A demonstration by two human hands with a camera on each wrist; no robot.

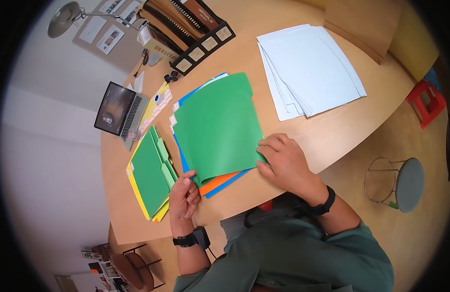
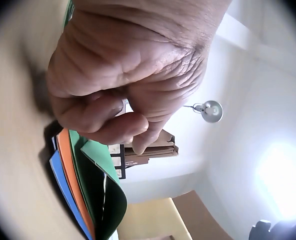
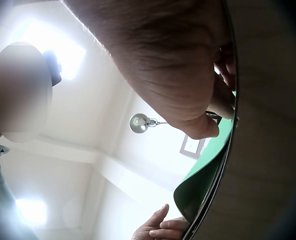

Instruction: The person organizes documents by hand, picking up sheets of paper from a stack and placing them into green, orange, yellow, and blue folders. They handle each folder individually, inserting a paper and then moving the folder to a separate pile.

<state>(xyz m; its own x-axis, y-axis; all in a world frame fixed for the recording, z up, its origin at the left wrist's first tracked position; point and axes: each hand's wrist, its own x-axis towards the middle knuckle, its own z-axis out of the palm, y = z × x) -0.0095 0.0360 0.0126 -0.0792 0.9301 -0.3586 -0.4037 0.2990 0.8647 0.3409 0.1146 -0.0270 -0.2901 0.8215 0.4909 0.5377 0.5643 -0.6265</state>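
Note:
A large green file folder (image 1: 217,121) lies on top of a stack, its near edge bowed up, with an orange folder (image 1: 217,182) and a blue folder (image 1: 230,184) under it. My right hand (image 1: 288,163) holds the folder's right edge near the close corner, fingers bent over it and thumb beside the corner. At the near left corner my left hand (image 1: 183,197) touches the folder with its fingertips, the other fingers loosely curled. In the right wrist view the left thumb stands apart from the cover. The left wrist view shows the bowed green cover (image 2: 108,200) beyond the hand.
Green and yellow folders (image 1: 149,173) form another pile at the left. White sheets (image 1: 312,73) lie at the far right. A laptop (image 1: 119,109), a black file rack (image 1: 203,51) and a desk lamp (image 1: 64,19) stand further back. A round stool (image 1: 410,185) is beside the table.

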